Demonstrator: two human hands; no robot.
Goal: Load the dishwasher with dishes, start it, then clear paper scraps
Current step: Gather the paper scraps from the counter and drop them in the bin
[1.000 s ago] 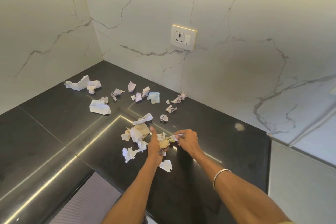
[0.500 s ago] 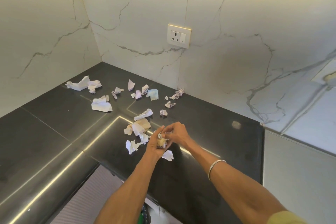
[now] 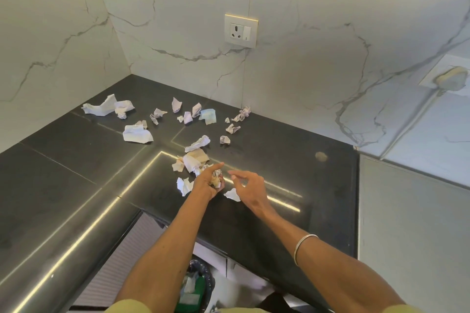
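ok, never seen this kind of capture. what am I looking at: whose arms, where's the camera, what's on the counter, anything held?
There is no robot here. A person wears one wide-angle camera on the head, looking forward and down, so the two bare arms coming in from the bottom are their own.

The left hand grips a small wad of crumpled scraps. The right hand is beside it, fingers loosely curved, holding nothing.

The surface is a black countertop in a marble-walled corner, with a wall socket above. Torn and crumpled paper scraps lie scattered across it, one white piece just under the right hand. Below the counter edge a bin with paper inside is partly visible.
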